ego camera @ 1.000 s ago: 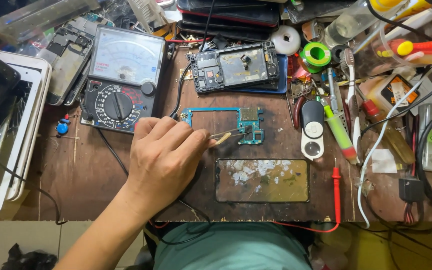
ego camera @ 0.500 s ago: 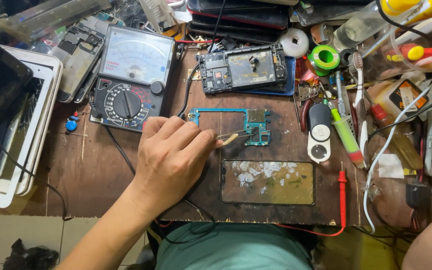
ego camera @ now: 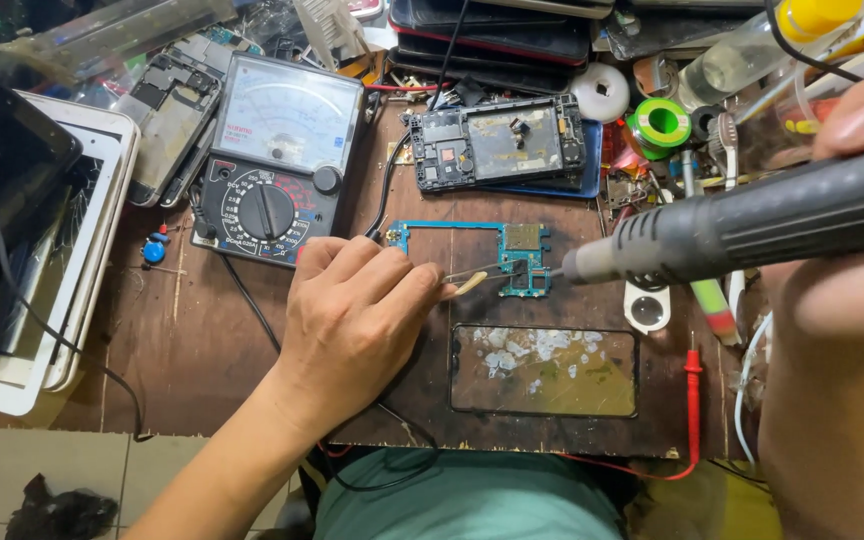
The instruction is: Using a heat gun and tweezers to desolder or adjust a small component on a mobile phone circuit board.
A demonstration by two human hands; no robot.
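Observation:
My left hand (ego camera: 357, 320) pinches thin tweezers (ego camera: 480, 276), their tips resting on a blue L-shaped circuit board (ego camera: 517, 250) lying on the brown work board. My right hand (ego camera: 852, 200) comes in from the right edge, close to the camera, gripping a dark grey hot-air tool (ego camera: 752, 225) whose metal nozzle points left at the same corner of the circuit board. The nozzle tip sits just right of the tweezers' tips.
An analog multimeter (ego camera: 272, 160) stands at the back left, an opened phone frame (ego camera: 502, 140) behind the circuit board, a scuffed dark glass panel (ego camera: 542, 370) in front. A red probe (ego camera: 692, 390), green solder roll (ego camera: 662, 122), a white tablet (ego camera: 42, 270) and cluttered tools surround them.
My right hand has come in from the right with the hot-air tool, aiming its nozzle at the circuit board. My left hand and the tweezers stay on the board.

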